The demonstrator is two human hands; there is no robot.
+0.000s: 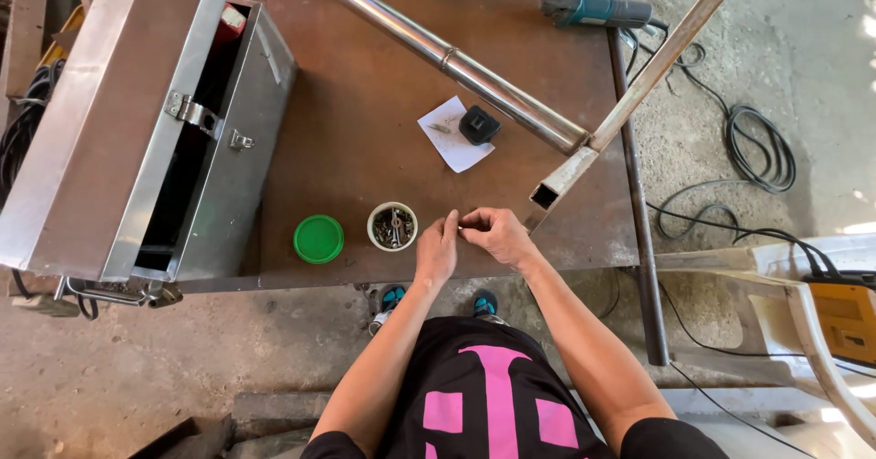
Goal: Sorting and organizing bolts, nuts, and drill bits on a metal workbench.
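Note:
My left hand (438,247) and my right hand (495,232) meet over the front edge of a rusty brown metal table (365,140). Their fingertips pinch a small thin metal piece (460,228) between them; it is too small to tell what it is. Just left of my left hand stands a small round jar (393,226) full of screws and bits. Its green lid (318,238) lies further left. A square steel tube (630,99) ends just right of my right hand.
An open metal toolbox (137,121) fills the table's left side. A shiny round pipe (447,57) crosses the back. A white paper with a black cap (478,124) lies mid-table. An angle grinder (589,5) sits at the back right; cables (753,144) trail on the floor.

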